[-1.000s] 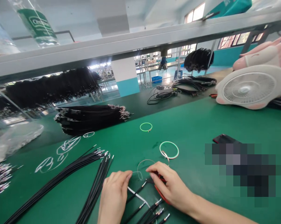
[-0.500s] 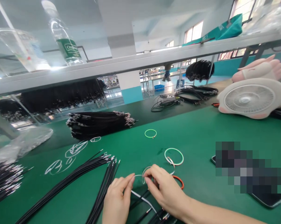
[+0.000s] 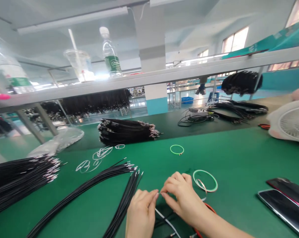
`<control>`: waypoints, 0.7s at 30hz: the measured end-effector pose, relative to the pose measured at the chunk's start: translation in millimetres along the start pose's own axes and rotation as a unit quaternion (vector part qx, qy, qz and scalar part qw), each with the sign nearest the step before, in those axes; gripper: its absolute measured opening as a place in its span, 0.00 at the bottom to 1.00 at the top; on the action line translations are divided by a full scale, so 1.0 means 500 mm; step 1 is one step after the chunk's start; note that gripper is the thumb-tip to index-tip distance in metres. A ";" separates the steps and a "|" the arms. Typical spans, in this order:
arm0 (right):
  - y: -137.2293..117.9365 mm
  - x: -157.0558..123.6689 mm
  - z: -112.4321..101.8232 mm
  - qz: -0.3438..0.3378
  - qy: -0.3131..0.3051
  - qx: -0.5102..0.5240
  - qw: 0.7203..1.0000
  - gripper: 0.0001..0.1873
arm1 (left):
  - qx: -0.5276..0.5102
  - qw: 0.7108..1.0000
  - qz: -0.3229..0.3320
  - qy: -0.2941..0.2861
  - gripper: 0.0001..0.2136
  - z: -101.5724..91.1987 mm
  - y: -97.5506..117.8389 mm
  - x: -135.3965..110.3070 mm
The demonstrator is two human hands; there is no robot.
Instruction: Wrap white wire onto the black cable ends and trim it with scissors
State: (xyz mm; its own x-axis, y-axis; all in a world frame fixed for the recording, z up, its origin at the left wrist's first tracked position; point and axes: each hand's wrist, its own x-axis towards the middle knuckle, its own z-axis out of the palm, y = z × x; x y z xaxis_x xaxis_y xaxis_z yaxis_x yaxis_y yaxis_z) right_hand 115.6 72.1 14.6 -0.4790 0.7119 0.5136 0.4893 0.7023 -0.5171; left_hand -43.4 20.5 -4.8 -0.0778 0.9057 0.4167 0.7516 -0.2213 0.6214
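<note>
As the left hand [image 3: 141, 213] and right hand [image 3: 183, 198] meet, a fine pale wire [image 3: 159, 193] sits pinched between their fingertips.
Both hands are narrowly closed on it over the green bench mat [image 3: 238, 158]; its short visible span lies crosswise, its ends hidden. A white-sheathed lead [image 3: 167, 223] slants toward the lower right beneath them. A bundle of black crimped wires [image 3: 124, 206] lies just beside the left hand, while a green wire coil [image 3: 205, 180] and an orange-red loop [image 3: 209, 207] lie near the right.

left hand [image 3: 141, 213] | right hand [image 3: 183, 198] | both pinching thin pale wire [image 3: 159, 194] | green mat [image 3: 238, 158]
</note>
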 end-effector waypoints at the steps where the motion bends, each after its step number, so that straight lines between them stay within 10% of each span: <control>1: 0.003 0.001 0.000 0.017 -0.002 0.026 1.000 0.09 | -0.008 1.000 -0.013 0.004 0.12 0.000 0.004 -0.003; 7: 0.035 0.024 -0.044 0.190 0.031 0.212 0.958 0.14 | -0.106 0.985 -0.133 0.042 0.16 -0.047 -0.020 0.045; 16: 0.030 0.035 -0.072 0.230 -0.030 0.253 0.939 0.18 | -0.158 0.908 -0.226 0.315 0.16 -0.296 -0.160 0.348; 21: 0.032 0.032 -0.067 0.249 -0.059 0.267 0.929 0.18 | -0.131 0.881 -0.294 0.346 0.16 -0.353 -0.197 0.326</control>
State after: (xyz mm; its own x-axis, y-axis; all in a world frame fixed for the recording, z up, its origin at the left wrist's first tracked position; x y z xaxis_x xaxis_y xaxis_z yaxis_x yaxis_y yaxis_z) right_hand 140.1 94.4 37.4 -0.3821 0.9224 0.0568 0.2555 0.1645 -0.9527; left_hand -245.8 126.1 118.7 -0.8526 0.4738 0.2207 0.2785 0.0545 0.9589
